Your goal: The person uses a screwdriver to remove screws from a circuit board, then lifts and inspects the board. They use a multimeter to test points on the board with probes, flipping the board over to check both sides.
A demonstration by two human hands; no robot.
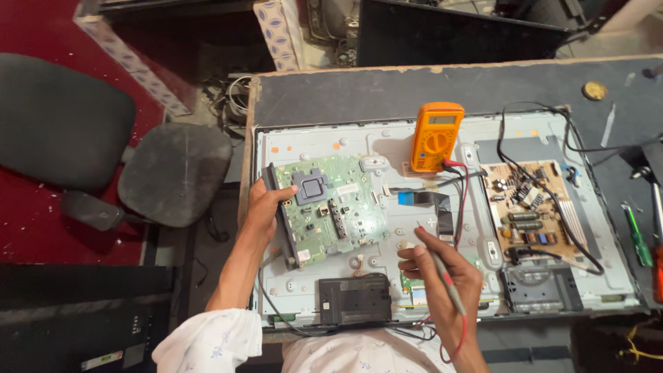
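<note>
My left hand [266, 207] grips the left edge of a green main circuit board [335, 207], which lies slightly tilted on the open metal back of a flat television panel [311, 141]. My right hand [442, 273] holds a red multimeter probe [442, 266] like a pen, its tip pointing up-left over the panel just right of the green board. An orange multimeter [435, 136] leans on the panel's upper middle, with red and black leads running down from it. A brown power supply board [532, 207] sits at the panel's right.
A black box [354, 300] lies at the panel's near edge. A green-handled screwdriver [637, 235] rests on the dark worktable [414, 86] at right. A black office chair [103, 152] stands to the left, and another dark screen [449, 31] leans behind the table.
</note>
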